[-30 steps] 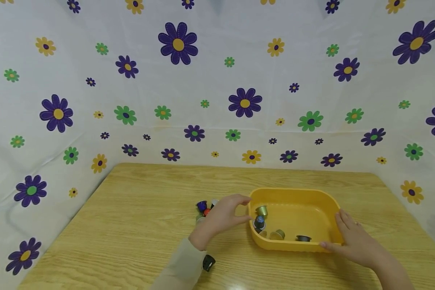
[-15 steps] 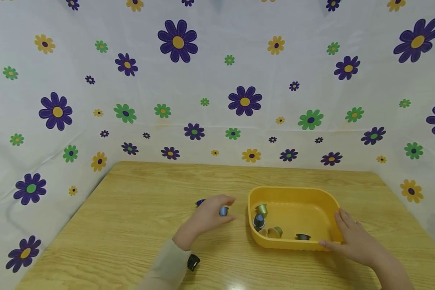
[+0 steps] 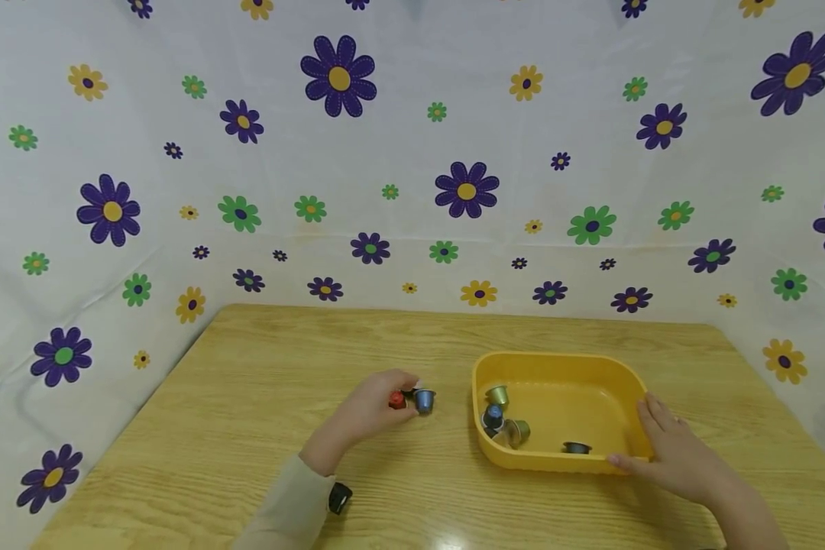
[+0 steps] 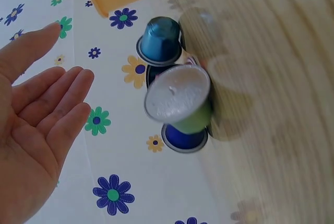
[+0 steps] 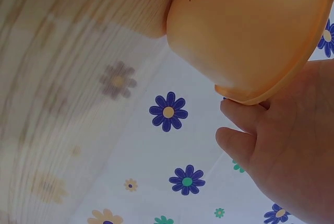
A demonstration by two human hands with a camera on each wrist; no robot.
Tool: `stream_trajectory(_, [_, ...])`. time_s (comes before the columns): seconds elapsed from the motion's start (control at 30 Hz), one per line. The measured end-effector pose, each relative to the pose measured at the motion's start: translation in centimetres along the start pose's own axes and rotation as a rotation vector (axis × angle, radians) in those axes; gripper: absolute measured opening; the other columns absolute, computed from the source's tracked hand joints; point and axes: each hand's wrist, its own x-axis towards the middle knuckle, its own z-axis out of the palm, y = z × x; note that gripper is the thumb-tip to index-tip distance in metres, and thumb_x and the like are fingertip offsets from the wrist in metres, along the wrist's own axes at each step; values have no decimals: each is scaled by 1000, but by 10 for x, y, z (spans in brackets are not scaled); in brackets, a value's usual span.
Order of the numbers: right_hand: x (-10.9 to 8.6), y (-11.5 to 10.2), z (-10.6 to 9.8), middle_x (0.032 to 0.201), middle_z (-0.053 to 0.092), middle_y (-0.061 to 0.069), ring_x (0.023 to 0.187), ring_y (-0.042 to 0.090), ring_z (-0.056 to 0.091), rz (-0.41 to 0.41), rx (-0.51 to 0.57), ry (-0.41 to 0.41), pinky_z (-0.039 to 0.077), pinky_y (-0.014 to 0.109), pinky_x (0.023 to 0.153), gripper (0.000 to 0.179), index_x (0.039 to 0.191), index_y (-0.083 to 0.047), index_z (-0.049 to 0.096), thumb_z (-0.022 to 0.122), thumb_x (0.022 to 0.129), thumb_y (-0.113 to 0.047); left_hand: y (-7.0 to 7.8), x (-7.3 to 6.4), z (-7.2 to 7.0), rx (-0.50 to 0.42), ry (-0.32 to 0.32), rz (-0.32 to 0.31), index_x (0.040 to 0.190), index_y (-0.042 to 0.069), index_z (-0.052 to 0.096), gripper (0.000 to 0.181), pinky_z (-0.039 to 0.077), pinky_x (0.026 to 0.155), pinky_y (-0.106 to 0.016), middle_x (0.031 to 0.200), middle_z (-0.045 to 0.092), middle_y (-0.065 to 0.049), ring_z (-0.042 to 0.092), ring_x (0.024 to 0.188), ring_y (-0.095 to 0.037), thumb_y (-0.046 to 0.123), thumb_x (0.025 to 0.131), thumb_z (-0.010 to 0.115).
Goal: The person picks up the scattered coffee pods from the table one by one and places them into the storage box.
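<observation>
Right hand [image 3: 677,458] gripped the yellow tray [image 3: 557,463] at its near right corner. Left of the tray, left hand [image 3: 367,409] held nothing, thumb and fingers parted; red capsule [image 3: 397,400] showed between them, blue capsule [image 3: 424,402] just beyond, tray-side.

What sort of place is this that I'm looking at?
Probably an indoor tabletop booth, perhaps set up for filming: a wood-grain table enclosed at the back and sides by a white flower-print sheet, with just a yellow tray and small capsules showing.
</observation>
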Motion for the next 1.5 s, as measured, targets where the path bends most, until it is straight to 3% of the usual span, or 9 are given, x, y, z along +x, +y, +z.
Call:
stream_trajectory(0.27, [-1, 1, 0, 135, 9, 38, 121, 52, 13, -2, -4, -1, 13, 63, 93, 96, 129, 21, 19, 59, 78, -50, -8, -8, -5, 10, 3, 10, 107, -9, 58, 36, 45, 81, -39, 105, 59, -18, 56, 94, -27, 9, 77, 68])
stream_trajectory(0.53, [-1, 0, -1, 135, 9, 38, 120, 53, 12, 11, 5, -10, 13, 63, 92, 97, 129, 21, 18, 59, 78, -50, -15, -11, -6, 3, -27, -33, 109, -9, 57, 37, 45, 82, -39, 104, 59, -17, 56, 94, -26, 6, 77, 67])
stream_trajectory(0.77, [-1, 0, -2, 135, 8, 39, 120, 53, 12, 0, 22, -21, 13, 65, 91, 96, 129, 21, 17, 59, 79, -48, -18, -11, -8, 35, -88, -108, 114, -8, 54, 40, 45, 81, -40, 107, 58, -18, 55, 95, -27, 10, 79, 65])
stream_trajectory(1.0, [-1, -2, -2, 135, 8, 39, 120, 53, 12, 2, 14, -11, 13, 64, 92, 96, 130, 21, 17, 59, 78, -49, -22, -7, -6, 130, -114, -186, 94, -2, 61, 23, 46, 70, -37, 92, 61, -12, 57, 81, -22, 13, 78, 67])
stream_trajectory(1.17, [-1, -3, -2, 135, 8, 39, 120, 53, 12, 1, 15, -10, 12, 64, 92, 96, 130, 21, 17, 59, 79, -49, -24, -6, -5, 188, -131, -242, 80, 4, 58, 16, 39, 57, -30, 72, 55, -2, 48, 63, -15, 17, 77, 68])
stream_trajectory(1.37, [-1, -2, -2, 135, 8, 38, 120, 54, 12, 0, 14, -9, 13, 64, 92, 96, 130, 21, 16, 58, 79, -49, -25, -4, -5, 224, -144, -275, 66, 5, 50, 25, 25, 50, -26, 57, 34, 2, 32, 53, -12, 17, 75, 69])
stream_trajectory(1.5, [-1, -2, -2, 135, 9, 38, 119, 54, 13, -2, 2, -10, 14, 64, 91, 96, 130, 21, 17, 58, 79, -49, -26, -3, -4, 224, -159, -271, 61, 7, 45, 29, 24, 50, -26, 57, 33, 2, 31, 53, -12, 16, 75, 69])
